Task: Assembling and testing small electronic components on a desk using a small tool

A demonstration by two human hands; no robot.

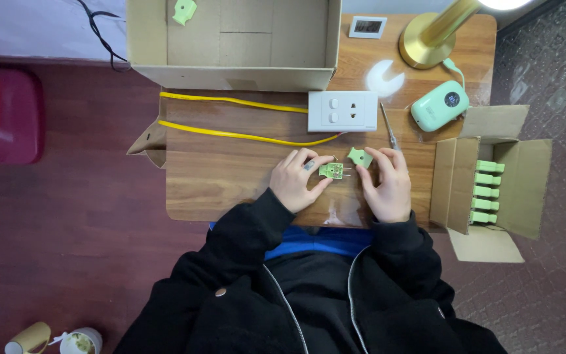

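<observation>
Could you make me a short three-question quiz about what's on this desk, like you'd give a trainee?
1. True or false: the left hand holds a green plug body with metal prongs.
2. What does the right hand touch? A) the white switch-and-socket plate B) a green plug cover C) the screwdriver
3. Fill in: the open cardboard box to the right holds a row of ____ plugs.

Key: 1 true; 2 B; 3 green.
</observation>
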